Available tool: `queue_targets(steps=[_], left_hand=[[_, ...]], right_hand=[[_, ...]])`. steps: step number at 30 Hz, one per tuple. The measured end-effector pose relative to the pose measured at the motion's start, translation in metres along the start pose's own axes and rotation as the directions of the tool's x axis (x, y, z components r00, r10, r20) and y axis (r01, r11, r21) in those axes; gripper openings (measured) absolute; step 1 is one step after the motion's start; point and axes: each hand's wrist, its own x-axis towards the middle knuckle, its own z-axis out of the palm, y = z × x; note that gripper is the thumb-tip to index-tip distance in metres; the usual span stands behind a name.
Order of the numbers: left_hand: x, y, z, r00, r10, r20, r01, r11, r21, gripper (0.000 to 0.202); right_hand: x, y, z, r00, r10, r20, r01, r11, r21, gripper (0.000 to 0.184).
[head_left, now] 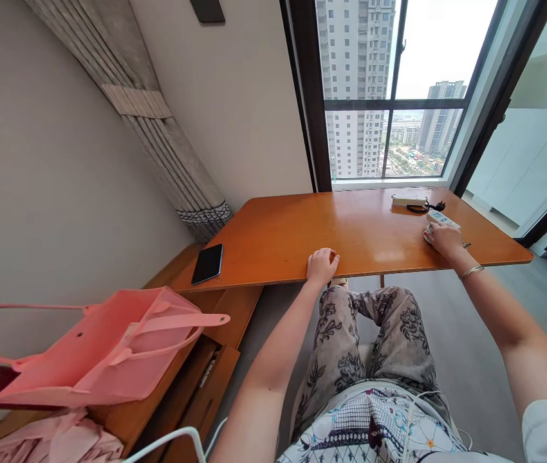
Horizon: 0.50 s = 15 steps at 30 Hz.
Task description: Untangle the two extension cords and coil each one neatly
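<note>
I sit at an orange-brown wooden table [302, 235] below a window. My left hand [322, 265] rests at the table's near edge, fingers curled over it, holding nothing that I can see. My right hand [443, 239] lies on the table to the right, fingers closed around the near end of a white remote-like device [442, 220]. A metal bangle circles my right wrist. Just behind the device lie a white power strip [408, 200] and a coiled black cable [423, 208].
A black phone [208, 263] lies on the table's left near corner. A pink tote bag [109, 350] sits on a lower wooden cabinet [206, 386] at left, with pink cloth below it. A grey curtain hangs by the wall. White cables run across my lap.
</note>
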Motion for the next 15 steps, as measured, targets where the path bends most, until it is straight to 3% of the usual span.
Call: queue_targets(steps=[6, 15], left_hand=[[-0.001, 0.001, -0.001, 1.000, 0.008, 0.012, -0.008, 1.000, 0.005, 0.025], [-0.002, 0.002, -0.002, 1.000, 0.015, 0.020, -0.015, 1.000, 0.013, 0.024]], right_hand=[[-0.008, -0.014, 0.016, 0.996, -0.022, 0.082, 0.026, 0.999, -0.048, 0.044], [-0.004, -0.011, 0.013, 0.997, 0.013, 0.073, -0.009, 0.998, -0.065, 0.046]])
